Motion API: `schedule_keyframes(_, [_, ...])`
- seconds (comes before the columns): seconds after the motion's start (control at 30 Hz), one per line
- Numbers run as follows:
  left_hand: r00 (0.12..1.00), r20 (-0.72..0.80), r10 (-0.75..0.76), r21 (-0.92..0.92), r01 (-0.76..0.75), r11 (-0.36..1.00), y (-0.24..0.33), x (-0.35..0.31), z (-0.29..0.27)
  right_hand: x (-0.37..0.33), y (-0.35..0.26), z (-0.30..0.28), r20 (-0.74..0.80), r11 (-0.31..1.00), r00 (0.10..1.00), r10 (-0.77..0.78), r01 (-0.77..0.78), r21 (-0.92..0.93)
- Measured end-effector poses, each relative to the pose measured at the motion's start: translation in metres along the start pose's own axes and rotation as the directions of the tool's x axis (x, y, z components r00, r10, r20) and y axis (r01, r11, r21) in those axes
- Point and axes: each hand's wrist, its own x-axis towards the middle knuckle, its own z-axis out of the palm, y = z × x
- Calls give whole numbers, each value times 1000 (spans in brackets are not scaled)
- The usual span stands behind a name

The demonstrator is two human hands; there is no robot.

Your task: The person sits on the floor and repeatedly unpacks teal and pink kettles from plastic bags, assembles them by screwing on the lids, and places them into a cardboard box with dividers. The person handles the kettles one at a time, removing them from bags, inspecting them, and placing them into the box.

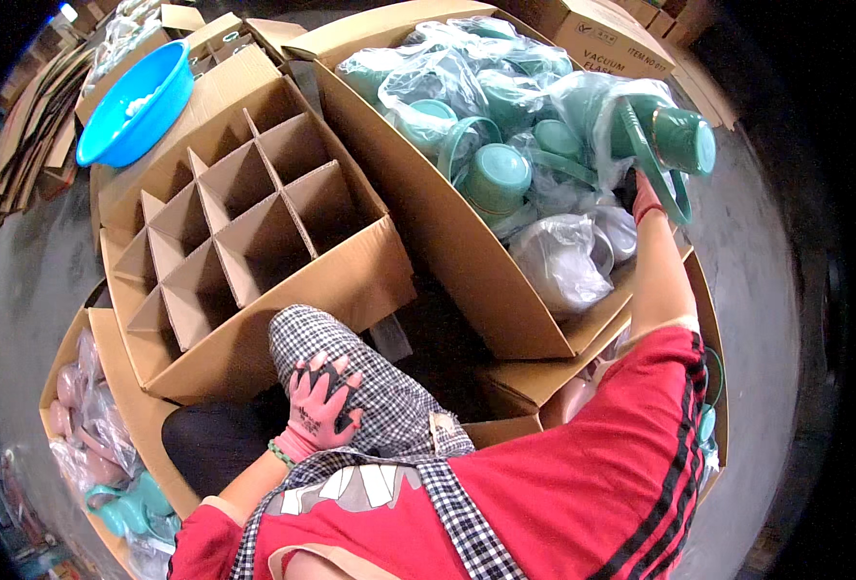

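Note:
My left hand, in a pink and black fingerless glove, lies open on the checked cloth over my knee, fingers spread. My right arm reaches to the right side of a large carton filled with green plastic flask parts in clear bags. There my gloved right hand is closed at a bagged green flask casing with a loop handle. Its fingers are mostly hidden behind the handle and plastic film. Beside it in the carton are more green casings and a bagged pale grey part.
A carton with cardboard dividers stands at left, its visible cells holding nothing. Beyond it sits a blue basin with small white pieces. Pink parts and teal parts fill a lower-left carton. Another carton stands near my right side.

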Motion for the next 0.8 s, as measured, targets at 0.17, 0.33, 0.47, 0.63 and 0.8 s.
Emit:
schedule_keyframes(0.17, [1000,15,0,18,0,1000,-5,-4,1,-1,-22,-51,189,723,969,158,-244,646])
schedule_keyframes(0.33, [1000,-7,20,18,-20,1000,-11,-5,11,26,-56,-95,339,706,935,103,-309,637])
schedule_keyframes(0.47, [997,-17,69,23,-68,997,-13,2,13,50,-79,-43,345,897,938,36,-183,403])
schedule_keyframes(0.63, [995,-53,80,87,-75,993,-17,-4,13,35,-42,62,160,941,982,96,-142,306])
schedule_keyframes(0.8, [994,-105,12,152,4,988,-23,-25,20,21,-105,35,588,817,754,293,-516,255])
